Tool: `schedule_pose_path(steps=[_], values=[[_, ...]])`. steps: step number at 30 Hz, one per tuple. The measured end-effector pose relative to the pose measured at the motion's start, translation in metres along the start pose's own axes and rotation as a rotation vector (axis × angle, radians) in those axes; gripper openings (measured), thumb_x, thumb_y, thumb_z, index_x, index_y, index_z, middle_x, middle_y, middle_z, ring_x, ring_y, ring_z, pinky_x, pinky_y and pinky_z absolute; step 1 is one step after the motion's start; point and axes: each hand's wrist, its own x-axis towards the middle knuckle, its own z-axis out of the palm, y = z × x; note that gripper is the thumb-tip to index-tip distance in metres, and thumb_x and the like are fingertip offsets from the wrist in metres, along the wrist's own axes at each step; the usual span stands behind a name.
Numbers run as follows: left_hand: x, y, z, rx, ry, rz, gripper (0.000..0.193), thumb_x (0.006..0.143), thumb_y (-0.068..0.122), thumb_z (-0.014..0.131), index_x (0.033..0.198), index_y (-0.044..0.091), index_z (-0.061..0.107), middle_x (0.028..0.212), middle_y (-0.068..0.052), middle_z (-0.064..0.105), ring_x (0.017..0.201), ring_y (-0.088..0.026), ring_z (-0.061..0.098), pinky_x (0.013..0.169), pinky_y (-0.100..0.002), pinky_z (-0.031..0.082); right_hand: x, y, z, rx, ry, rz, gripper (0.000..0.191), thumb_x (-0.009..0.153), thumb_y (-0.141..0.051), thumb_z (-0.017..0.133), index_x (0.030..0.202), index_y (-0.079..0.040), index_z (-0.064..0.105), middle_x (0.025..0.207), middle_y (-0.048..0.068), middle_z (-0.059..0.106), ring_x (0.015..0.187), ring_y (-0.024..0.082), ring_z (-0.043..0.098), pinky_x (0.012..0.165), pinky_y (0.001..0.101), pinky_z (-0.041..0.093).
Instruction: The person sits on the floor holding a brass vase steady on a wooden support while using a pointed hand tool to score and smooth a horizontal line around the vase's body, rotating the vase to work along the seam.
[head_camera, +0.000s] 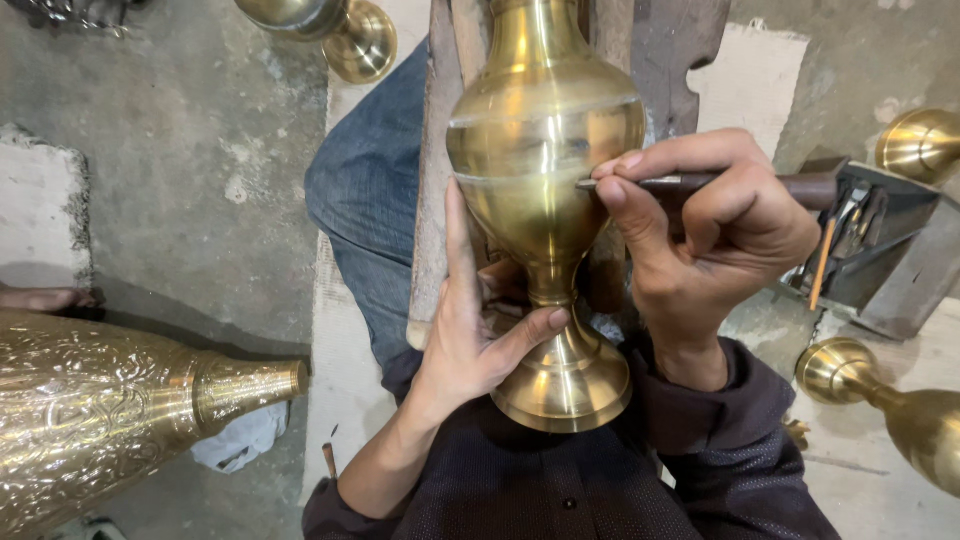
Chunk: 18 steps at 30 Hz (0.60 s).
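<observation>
Left hand: left hand (470, 335) is lying half open along the stem of the brass vase (545, 150), thumb pressing just above the flared foot, fingers reaching up behind the body.
Right hand: right hand (705, 225) is curling closed around an engraving tool (700, 183), its tip touching the vase's belly beside a scored band.
Vase position: lying foot toward the person, resting over the lap and a wooden plank (440, 170).
Left floor: an engraved brass vase (110, 410) is lying on its side.
Right side: a plain brass vase (890, 400) and a tool tray (880, 245) are sitting nearby.
Far edge: another brass vase foot (360, 40) is showing.
</observation>
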Motion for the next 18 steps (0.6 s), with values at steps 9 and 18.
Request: schedule_pose_path(steps=[9,18], values=[[-0.0042,-0.0026,0.0011,-0.018,-0.001,-0.079,0.121,0.098,0.012,0.079,0.165,0.009,-0.022,0.132,-0.026,0.072,0.123,-0.033,0.076,0.107,-0.04,0.06,0.0003,-0.0001,-0.0059,0.019,-0.069,0.0,0.047,0.09,0.004,0.081,0.072,-0.011,0.04,0.098,0.015,0.068,0.087,0.017,0.074,0.071,0.0227,0.063],[-0.0031,-0.0045,0.0031,-0.029,0.003,-0.007,0.118,0.096,0.006,0.077,0.163,0.012,-0.02,0.16,-0.031,0.046,0.132,-0.038,0.069,0.11,-0.046,0.062,-0.0038,0.0057,-0.0044,0.011,-0.026,-0.033,0.045,0.092,0.004,0.079,0.074,-0.01,0.04,0.099,0.016,0.068,0.086,0.017,0.075,0.07,0.0241,0.064]])
